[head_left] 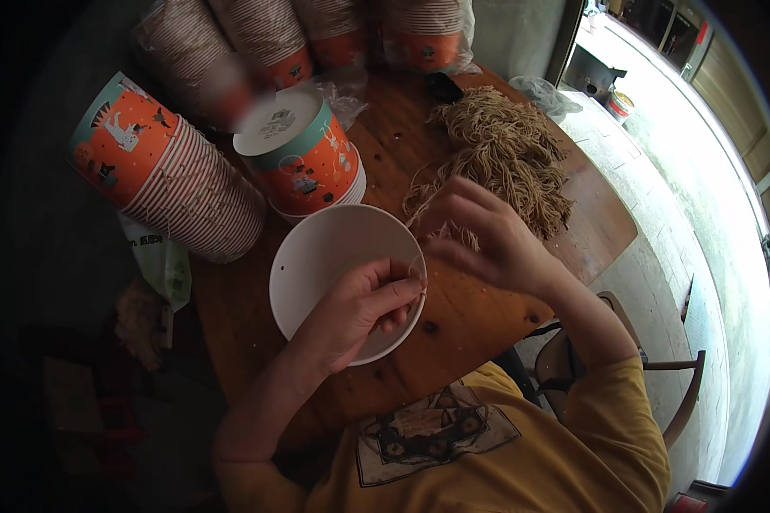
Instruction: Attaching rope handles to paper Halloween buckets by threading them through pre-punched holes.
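White paper bucket [316, 248]: standing on the bench [488, 299] beneath the left hand [376, 301], left of the right hand [492, 239].
Left hand: pinching pale cord [421, 256] at the bucket's right rim.
Right hand: curling beside that rim; cannot tell whether grasping.
Tan cord bundle [509, 154]: lying beyond the right hand.

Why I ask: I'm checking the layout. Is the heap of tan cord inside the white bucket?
No, the heap of tan cord lies on the wooden table, up and to the right of the white bucket.
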Available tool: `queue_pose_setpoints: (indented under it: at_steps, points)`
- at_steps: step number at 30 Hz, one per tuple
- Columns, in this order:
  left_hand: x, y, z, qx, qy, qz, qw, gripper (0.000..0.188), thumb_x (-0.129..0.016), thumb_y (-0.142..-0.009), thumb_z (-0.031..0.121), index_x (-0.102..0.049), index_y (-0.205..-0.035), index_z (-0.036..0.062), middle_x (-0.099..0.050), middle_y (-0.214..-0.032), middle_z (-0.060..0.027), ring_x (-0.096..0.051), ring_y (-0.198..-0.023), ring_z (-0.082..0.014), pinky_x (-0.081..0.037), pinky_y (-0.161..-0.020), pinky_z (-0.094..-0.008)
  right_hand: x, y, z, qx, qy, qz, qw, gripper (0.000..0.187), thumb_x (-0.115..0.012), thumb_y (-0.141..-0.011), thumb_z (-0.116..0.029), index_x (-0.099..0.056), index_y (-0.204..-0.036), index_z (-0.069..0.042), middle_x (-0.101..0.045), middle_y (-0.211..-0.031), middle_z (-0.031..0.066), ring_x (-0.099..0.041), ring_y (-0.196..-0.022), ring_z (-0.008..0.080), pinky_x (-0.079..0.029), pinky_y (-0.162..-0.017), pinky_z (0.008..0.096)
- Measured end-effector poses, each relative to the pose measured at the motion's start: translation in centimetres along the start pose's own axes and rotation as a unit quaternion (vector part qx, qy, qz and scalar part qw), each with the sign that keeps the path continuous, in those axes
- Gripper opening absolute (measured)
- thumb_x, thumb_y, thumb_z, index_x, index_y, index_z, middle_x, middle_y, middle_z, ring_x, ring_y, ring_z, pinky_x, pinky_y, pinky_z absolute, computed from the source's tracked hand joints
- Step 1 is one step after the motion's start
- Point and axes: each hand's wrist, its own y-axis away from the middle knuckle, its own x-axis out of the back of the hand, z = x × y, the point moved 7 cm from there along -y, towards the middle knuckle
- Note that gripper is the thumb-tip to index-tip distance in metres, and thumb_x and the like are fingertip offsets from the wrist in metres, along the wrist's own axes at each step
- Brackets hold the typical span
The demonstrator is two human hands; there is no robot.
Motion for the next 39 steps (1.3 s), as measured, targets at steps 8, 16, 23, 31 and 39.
queue_pose_setpoints:
  at_steps: [8, 16, 23, 31, 39]
  points:
    - [0.3, -0.3, 0.1, -0.014, 0.017, -0.003, 1.000, 0.015, -0.057, -0.094, 0.015, -0.058, -0.105, 0.0048, -0.057, -0.087, 0.0018, -0.049, -0.071, -0.0030, -0.039, -0.061, -0.0178, -1.1, 1.7, -1.7, 0.020, 0.002, 0.022, 1.000, 0.015, -0.073, -0.075, -0.006, -0.061, -0.084, -0.006, -0.055, -0.079, 0.0060, -0.055, -0.071, 0.0230, -0.046, -0.061, 0.0333]
    - [0.1, -0.6, -0.8, 0.055, 0.158, -0.039, 0.985, 0.013, -0.052, -0.095, 0.010, -0.056, -0.107, 0.0048, -0.061, -0.094, -0.0039, -0.057, -0.079, -0.0105, -0.047, -0.069, -0.0222, -2.7, 3.5, -3.7, 0.074, 0.097, 0.057, 0.991, 0.019, -0.071, -0.075, -0.010, -0.060, -0.090, -0.007, -0.051, -0.080, 0.0065, -0.054, -0.072, 0.0250, -0.048, -0.058, 0.0349]
    - [0.0, -0.5, 0.5, 0.026, 0.105, -0.050, 0.993, 0.014, -0.056, -0.089, 0.004, -0.057, -0.103, 0.0016, -0.058, -0.091, -0.0038, -0.056, -0.081, -0.0099, -0.046, -0.071, -0.0232, -1.0, 1.5, -1.8, 0.020, 0.050, 0.040, 0.998, 0.022, -0.070, -0.078, -0.009, -0.062, -0.099, -0.006, -0.054, -0.105, 0.0109, -0.055, -0.096, 0.0281, -0.048, -0.081, 0.0373]
    - [-0.1, -0.4, 0.6, 0.015, 0.064, -0.041, 0.997, 0.023, -0.056, -0.083, -0.002, -0.053, -0.106, 0.0018, -0.056, -0.094, -0.0033, -0.054, -0.083, -0.0091, -0.045, -0.074, -0.0225, -1.2, 1.8, -0.6, -0.024, -0.084, 0.005, 0.996, 0.010, -0.063, -0.081, -0.004, -0.054, -0.086, -0.004, -0.053, -0.109, 0.0098, -0.056, -0.097, 0.0229, -0.048, -0.078, 0.0321]
    - [0.5, -0.2, 1.0, -0.081, -0.165, 0.029, 0.983, 0.027, -0.058, -0.083, -0.002, -0.047, -0.107, 0.0025, -0.054, -0.095, -0.0035, -0.056, -0.090, -0.0126, -0.048, -0.078, -0.0277, -2.4, 2.5, -1.1, -0.150, -0.140, -0.079, 0.976, 0.011, -0.060, -0.083, -0.009, -0.054, -0.090, -0.003, -0.056, -0.084, 0.0094, -0.061, -0.070, 0.0188, -0.048, -0.058, 0.0311]
